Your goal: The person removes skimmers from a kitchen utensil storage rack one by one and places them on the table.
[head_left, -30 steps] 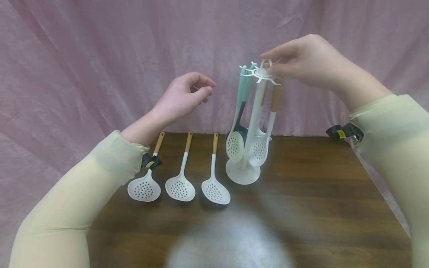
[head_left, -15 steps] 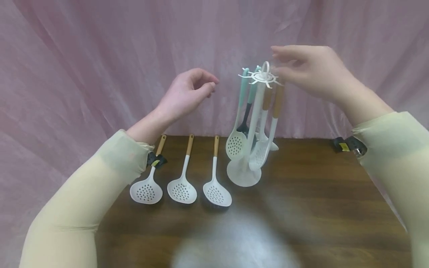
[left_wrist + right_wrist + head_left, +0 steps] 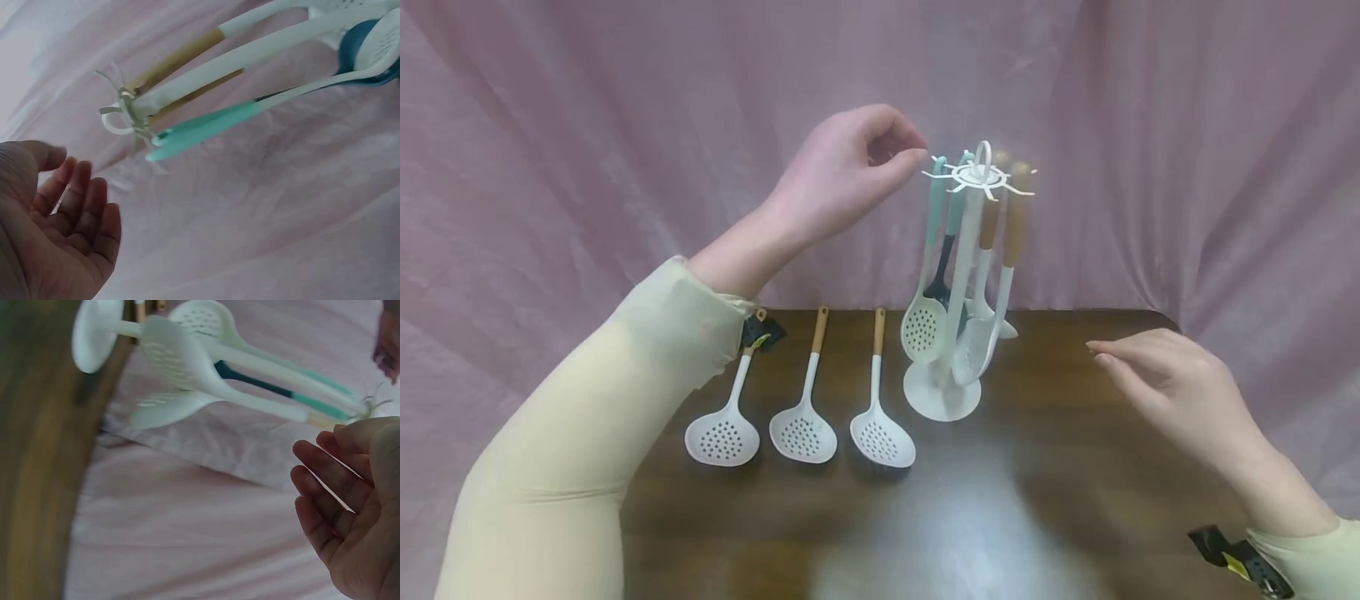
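A white utensil rack stands on the brown table. From its hook ring hang a teal-handled skimmer, a dark spoon and wood-handled white utensils. My left hand is raised just left of the ring with fingers loosely curled, holding nothing; the left wrist view shows its empty palm below the ring. My right hand hovers low over the table, right of the rack, fingers relaxed and empty. Three white skimmers lie in a row left of the rack.
A pink curtain hangs right behind the table's far edge. The table's right edge lies near my right hand. Bare tabletop stretches in front of the rack and skimmers. Black wrist straps sit on both sleeves.
My right hand left the rack's top and dropped to the right, low over the table. My left hand rose and moved right, up to the hook ring.
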